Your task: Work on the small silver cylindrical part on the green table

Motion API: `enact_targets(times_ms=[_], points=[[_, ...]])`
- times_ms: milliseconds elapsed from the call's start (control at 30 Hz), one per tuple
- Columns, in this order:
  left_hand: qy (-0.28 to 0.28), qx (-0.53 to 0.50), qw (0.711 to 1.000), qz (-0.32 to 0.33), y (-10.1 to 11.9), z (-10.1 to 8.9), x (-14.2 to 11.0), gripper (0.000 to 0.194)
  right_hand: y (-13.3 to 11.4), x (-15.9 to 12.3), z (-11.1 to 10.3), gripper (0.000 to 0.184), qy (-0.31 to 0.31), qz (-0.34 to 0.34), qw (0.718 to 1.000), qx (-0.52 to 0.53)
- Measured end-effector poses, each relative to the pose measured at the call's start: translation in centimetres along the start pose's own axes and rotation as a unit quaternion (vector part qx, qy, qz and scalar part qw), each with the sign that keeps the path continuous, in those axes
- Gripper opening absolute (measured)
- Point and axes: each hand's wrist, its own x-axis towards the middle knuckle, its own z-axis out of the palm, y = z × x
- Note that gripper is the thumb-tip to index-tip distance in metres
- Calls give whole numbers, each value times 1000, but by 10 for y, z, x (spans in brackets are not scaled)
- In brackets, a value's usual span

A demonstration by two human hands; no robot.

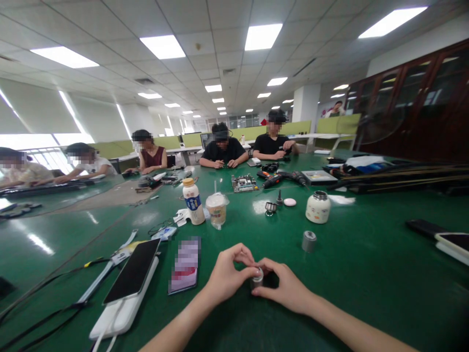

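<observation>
A small grey metal cylinder stands upright between my two hands, low in the middle of the head view. With thumb and fingertips my left hand pinches at its top end; whether a smaller part sits between those fingertips is too small to tell. My right hand grips the cylinder's side, thumb low and index finger near the top. Another grey metal cylinder rests on the green table, beyond my right hand. To the left of my left hand lies a phone with a lit screen.
Farther left, a dark-screened phone lies on a white power bank with cables. Ahead stand a milk bottle, a plastic cup and a white flask. Behind them are a circuit board and power drills. Several people sit around the table.
</observation>
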Motion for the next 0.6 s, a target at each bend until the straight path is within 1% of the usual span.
enact_targets(times_ms=[67,133,167,267,333,400,500,600], points=[[-41,2,999,3,6,-3,-1,19,0,0,0,30,9,7,1000,-14],[-79,8,997,22,11,-7,-2,22,1,0,1,32,16,9,1000,-15],[-85,21,995,39,13,-9,-2,25,1,0,1,33,14,7,1000,-6],[-65,90,991,80,15,-13,-4,35,2,0,2,33,5,-3,1000,19],[-49,138,986,75,14,-13,-4,40,2,0,2,31,4,-2,1000,14],[-36,168,983,56,13,-12,-4,40,2,0,2,29,7,1,1000,3],[-27,170,984,38,11,-8,-5,34,2,0,1,27,6,0,1000,-2],[-33,144,988,42,11,-6,-5,30,3,0,1,27,4,-2,1000,3]])
